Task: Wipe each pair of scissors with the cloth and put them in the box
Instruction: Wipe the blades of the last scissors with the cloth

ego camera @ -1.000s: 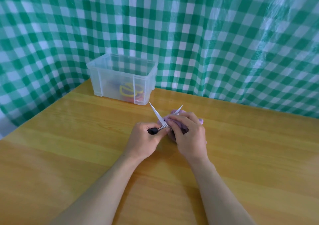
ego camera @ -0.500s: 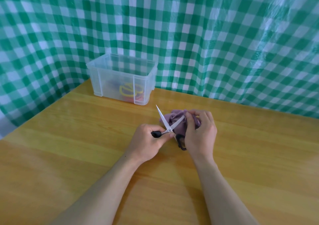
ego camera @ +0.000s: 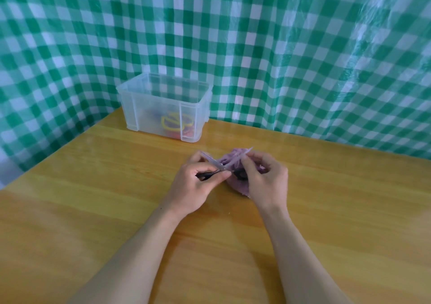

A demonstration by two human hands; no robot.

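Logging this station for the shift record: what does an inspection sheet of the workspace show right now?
Surface: glossy wooden table.
Job's things: black-handled scissors, blades spread; purple cloth at one blade; clear box back left, holding yellow-handled scissors.
Clutter: nothing seen.
Hands: left hand grips a scissor handle; right hand pinches the cloth against a blade.
Cables: nothing seen.
Surroundings: green checked sheet behind.

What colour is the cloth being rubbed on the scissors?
Pale purple. The cloth shows in the head view, bunched in the right hand.
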